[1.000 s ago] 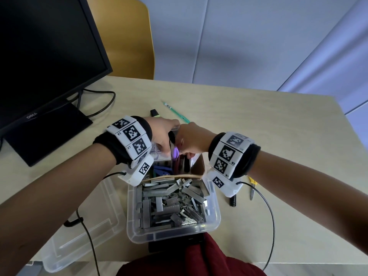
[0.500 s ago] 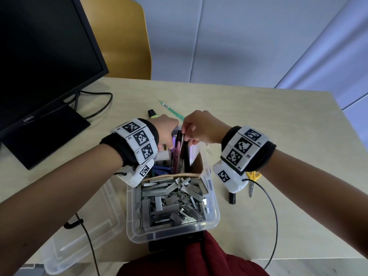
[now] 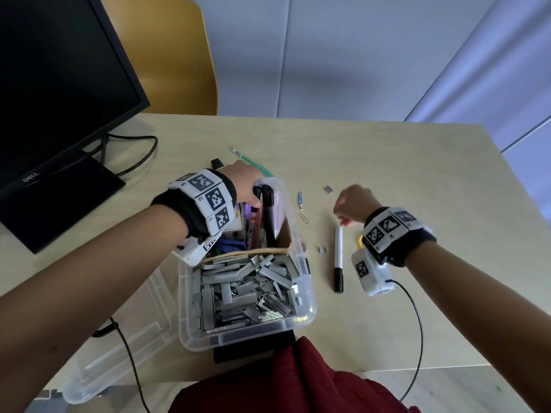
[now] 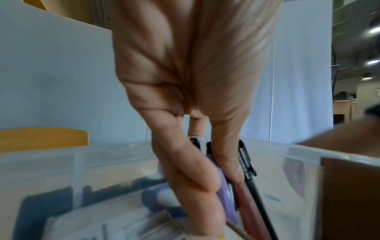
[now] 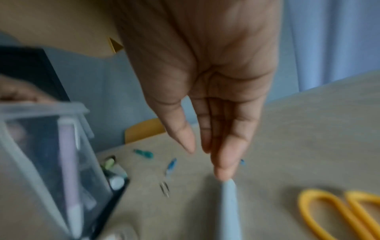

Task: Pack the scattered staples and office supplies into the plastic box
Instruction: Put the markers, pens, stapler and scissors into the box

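Observation:
The clear plastic box (image 3: 310,293) sits at the near table edge, with loose staple strips (image 3: 247,290) filling its near half. In its far half stand several pens (image 3: 268,216). My left hand (image 3: 247,186) reaches in from above and pinches those pens (image 4: 248,203) between thumb and fingers (image 4: 232,172). My right hand (image 3: 348,204) hovers to the right of the box, fingers straight. One fingertip (image 5: 222,173) touches the top end of a white marker (image 3: 338,251) lying on the table.
On the table right of the box lie a blue clip (image 3: 300,198), a paper clip (image 3: 304,218), two small staple strips (image 3: 328,189) and yellow scissors (image 5: 329,211). A green pen (image 3: 253,163) lies behind the box. The box lid (image 3: 119,353) is near left, a monitor (image 3: 59,84) far left.
My right hand has let go of the pens in the box and moved right, down to the white marker. The left hand stays on the pens.

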